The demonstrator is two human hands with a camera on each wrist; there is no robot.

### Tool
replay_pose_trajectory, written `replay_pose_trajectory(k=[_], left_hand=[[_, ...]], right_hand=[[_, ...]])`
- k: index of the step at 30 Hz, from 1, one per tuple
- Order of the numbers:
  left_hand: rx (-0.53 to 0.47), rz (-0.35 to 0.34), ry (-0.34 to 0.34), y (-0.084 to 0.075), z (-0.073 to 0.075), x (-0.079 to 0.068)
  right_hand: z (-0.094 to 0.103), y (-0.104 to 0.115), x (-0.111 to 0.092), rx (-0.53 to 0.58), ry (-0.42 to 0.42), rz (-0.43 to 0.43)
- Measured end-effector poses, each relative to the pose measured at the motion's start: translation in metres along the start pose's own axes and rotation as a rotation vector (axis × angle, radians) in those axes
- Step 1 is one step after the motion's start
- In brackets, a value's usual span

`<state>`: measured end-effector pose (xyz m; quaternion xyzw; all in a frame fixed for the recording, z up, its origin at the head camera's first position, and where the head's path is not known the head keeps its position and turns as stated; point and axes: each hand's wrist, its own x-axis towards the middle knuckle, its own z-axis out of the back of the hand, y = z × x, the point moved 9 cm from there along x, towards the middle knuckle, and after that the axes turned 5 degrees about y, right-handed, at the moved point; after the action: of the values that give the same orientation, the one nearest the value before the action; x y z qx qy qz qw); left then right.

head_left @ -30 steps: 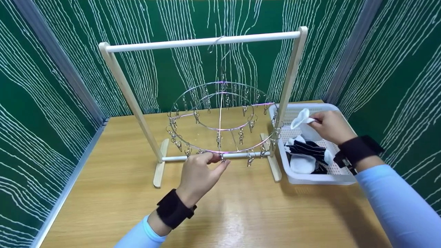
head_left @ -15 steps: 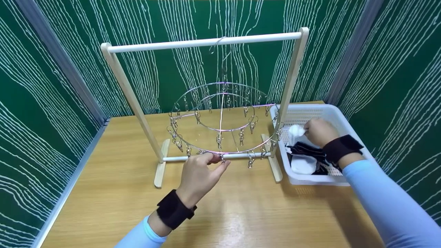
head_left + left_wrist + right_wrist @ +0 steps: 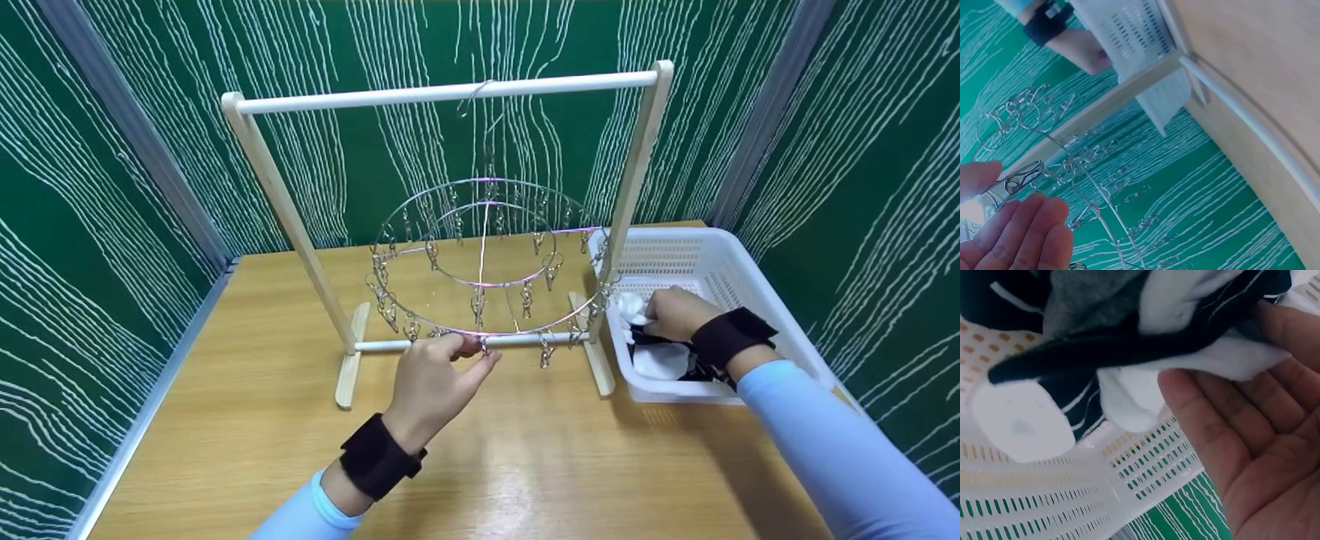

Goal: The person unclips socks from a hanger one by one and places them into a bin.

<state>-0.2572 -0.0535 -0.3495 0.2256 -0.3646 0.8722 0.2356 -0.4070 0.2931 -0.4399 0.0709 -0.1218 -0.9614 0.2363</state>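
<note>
In the head view my left hand (image 3: 442,375) reaches to the front of a round wire clip hanger (image 3: 517,330). Its thumb and fingers pinch a metal clip (image 3: 1016,180) on the outer ring, as the left wrist view shows up close. My right hand (image 3: 682,313) is down inside a white plastic basket (image 3: 772,292). Between its thumb and fingers lies the edge of a white sock (image 3: 1241,357), with black striped fabric (image 3: 1106,351) against it. Another white piece (image 3: 664,361) lies in front of the hand. The right fingertips are hidden in the head view.
The hanger hangs by its hook from the white bar (image 3: 442,94) of a wooden rack (image 3: 281,202). Several clips dangle around both rings. The rack's right foot (image 3: 598,367) stands close beside the basket on the wooden table (image 3: 300,457). Green white-lined walls surround it.
My right hand has lowered from above the basket, carrying a white sock down among the other pieces and toward the near left side. The left hand keeps its place on the clip.
</note>
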Motion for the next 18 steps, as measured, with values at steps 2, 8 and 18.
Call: replay_pose_trajectory(k=[2,8,18], left_hand=[[-0.002,-0.003,-0.001,0.0007,-0.0005,0.0001],[0.009,-0.017,0.004,0.0018,-0.0012,0.0001],[0.014,-0.071,0.068,0.0098,-0.0022,-0.0067]], right_hand=[[-0.0030,0.0002,0.0006,0.000,0.018,0.011],[-0.0092,0.0040,0.0019,0.007,0.057,0.030],[-0.0050,0.0020,-0.0003,0.080,0.057,-0.008]])
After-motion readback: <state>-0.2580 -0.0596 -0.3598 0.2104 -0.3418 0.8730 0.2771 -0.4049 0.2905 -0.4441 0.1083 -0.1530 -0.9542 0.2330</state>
